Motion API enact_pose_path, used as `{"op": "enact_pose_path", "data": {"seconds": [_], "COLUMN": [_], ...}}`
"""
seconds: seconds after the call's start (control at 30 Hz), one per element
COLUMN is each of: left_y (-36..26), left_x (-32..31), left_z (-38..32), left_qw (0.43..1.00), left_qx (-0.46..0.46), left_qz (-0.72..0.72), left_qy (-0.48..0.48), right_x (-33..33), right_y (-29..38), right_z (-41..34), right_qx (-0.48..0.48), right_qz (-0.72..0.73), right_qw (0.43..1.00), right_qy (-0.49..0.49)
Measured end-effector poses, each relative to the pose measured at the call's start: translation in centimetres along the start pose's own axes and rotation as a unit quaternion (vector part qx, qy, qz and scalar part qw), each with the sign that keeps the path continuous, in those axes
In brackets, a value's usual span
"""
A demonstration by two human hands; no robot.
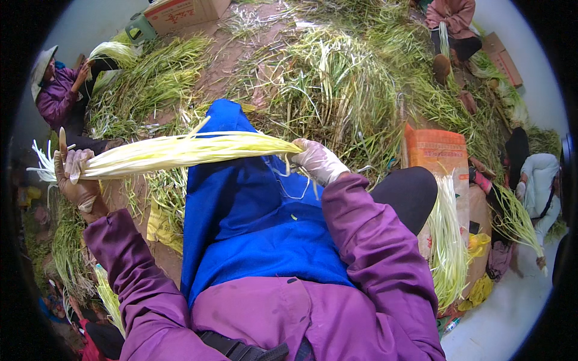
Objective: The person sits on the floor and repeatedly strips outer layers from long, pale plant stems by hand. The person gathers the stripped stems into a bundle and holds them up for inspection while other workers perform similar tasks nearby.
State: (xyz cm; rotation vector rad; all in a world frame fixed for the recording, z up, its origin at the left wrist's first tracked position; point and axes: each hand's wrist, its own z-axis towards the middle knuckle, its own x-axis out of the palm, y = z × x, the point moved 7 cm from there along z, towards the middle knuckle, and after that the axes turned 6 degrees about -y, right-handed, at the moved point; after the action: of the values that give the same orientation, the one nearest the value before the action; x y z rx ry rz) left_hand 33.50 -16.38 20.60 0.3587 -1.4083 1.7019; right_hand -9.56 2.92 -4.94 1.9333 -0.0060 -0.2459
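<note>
A long bundle of pale yellow leafy stalks (194, 153), probably blanched chives, stretches across my lap above a blue apron (253, 234). My left hand (77, 169), in a thin, partly torn-looking glove, grips the white stem end, whose loose tips stick out past the fist. Its index finger points up, away from the bundle. At the other end, my right hand (318, 160) in a whitish glove pinches the narrow yellow leaf tips. A few thin strands hang below the right hand onto the apron.
Heaps of loose green leaves (334, 81) cover the ground ahead. To my right, more pale stalks (445, 239) lie on an orange-and-white printed sack (438, 149). A yellow plastic bag (165, 228) lies left of the apron. Co-workers sit left (58, 97), far right (451, 22) and right (539, 189). A cardboard box (185, 16) stands behind.
</note>
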Motion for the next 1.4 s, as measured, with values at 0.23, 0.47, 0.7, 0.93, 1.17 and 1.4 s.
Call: {"op": "enact_pose_path", "data": {"seconds": [0.23,0.47,0.7,0.93,1.17,1.4], "left_y": [0.6,1.4,2.6,-0.1,-4.6,-6.3], "left_x": [-0.2,-0.3,-1.8,-4.5,-11.5,-14.3], "left_z": [0.1,-0.3,-0.4,-0.6,-0.8,-0.9], "left_qw": [1.0,0.999,0.999,0.999,0.984,0.982], "left_qx": [-0.007,-0.01,-0.013,0.0,0.069,0.032], "left_qz": [-0.003,0.013,0.043,0.042,0.09,0.079], "left_qy": [0.021,0.033,-0.001,-0.034,-0.136,-0.167], "right_x": [-0.7,0.2,3.2,1.3,2.0,-4.9], "right_y": [2.1,2.0,-1.1,-5.1,-8.2,-6.1], "right_z": [-1.3,-0.7,3.1,4.2,3.9,5.4], "right_qx": [0.02,0.008,-0.057,0.052,0.164,0.079], "right_qz": [-0.128,-0.41,-0.542,-0.591,-0.115,0.404], "right_qw": [0.992,0.911,0.837,0.801,0.979,0.91], "right_qy": [0.012,0.039,0.038,0.085,0.027,-0.04]}}
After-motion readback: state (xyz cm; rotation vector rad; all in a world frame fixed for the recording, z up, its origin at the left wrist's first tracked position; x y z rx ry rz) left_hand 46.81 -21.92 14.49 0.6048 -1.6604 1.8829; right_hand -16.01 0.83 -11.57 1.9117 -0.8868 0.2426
